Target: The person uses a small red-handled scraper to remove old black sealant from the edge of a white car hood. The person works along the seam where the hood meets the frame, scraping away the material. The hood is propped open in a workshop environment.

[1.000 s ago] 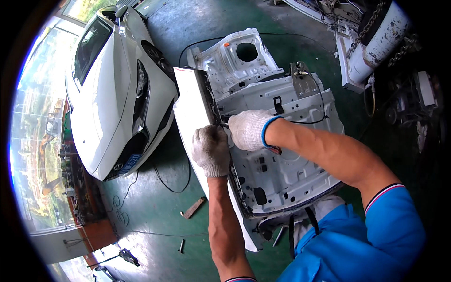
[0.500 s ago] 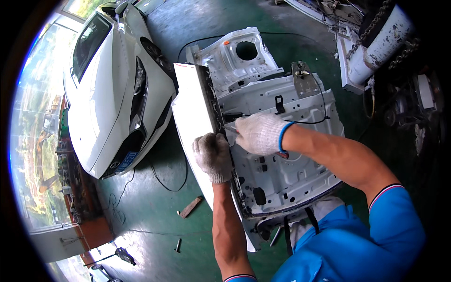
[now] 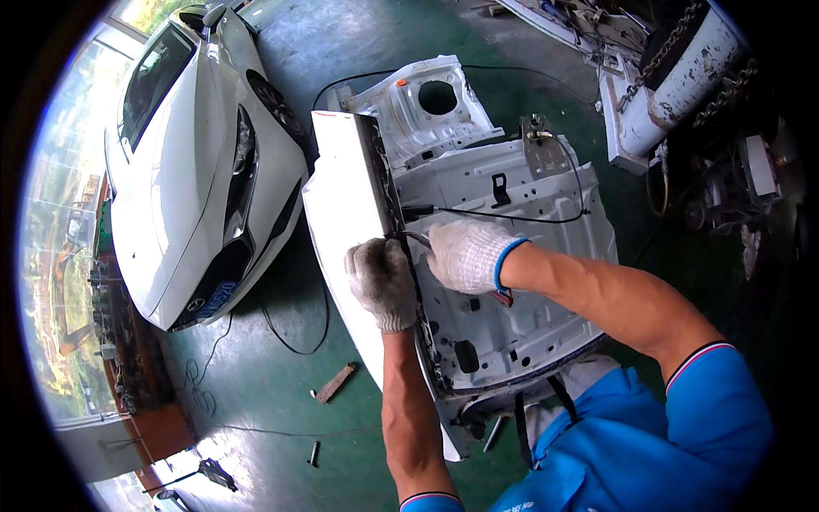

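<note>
Head view: the gloved left hand (image 3: 381, 282) closes its grip on the white door panel's (image 3: 341, 196) edge, steadying it, while the right hand (image 3: 465, 254) pinches a dark cable (image 3: 512, 217) just beside. Farther left stands a white car (image 3: 183, 162).

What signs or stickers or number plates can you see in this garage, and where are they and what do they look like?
Number plate: on the front bumper of the white car, left of the gloved hands; a small blue rectangle with pale characters, seen at a slant.
No packages, screens or wall signs show anywhere else; the white car door panel that the hands work on carries no visible label.
</note>
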